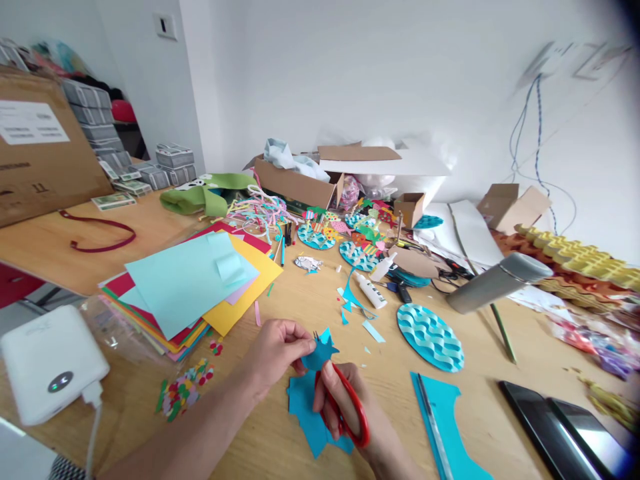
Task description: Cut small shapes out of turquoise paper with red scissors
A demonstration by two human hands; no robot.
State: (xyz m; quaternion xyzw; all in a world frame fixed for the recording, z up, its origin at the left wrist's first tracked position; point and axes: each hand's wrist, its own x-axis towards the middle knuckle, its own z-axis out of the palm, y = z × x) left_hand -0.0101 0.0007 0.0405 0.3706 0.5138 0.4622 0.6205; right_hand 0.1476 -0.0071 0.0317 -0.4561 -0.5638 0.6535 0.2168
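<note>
My left hand [283,350] pinches a small blue paper cutout [319,355] with pointed edges between thumb and fingers. My right hand [373,410] is closed around red-handled scissors [361,420], its thumb close to the cutout's lower edge. The scissors' blades are mostly hidden by the paper and my fingers. Just below, a larger blue paper piece [306,410] with jagged edges lies on the table, partly covered by my right hand. To the right rests a blue paper strip [453,427] with a thin pen-like tool [434,423] on it.
Coloured paper sheets [170,280] are stacked at left, with paper dots [187,390] and a white power bank [55,367] nearer. A glue bottle [371,291], a wavy blue oval [431,337] and a leaning metal flask [495,283] stand or lie right of centre. Boxes [293,181] line the wall.
</note>
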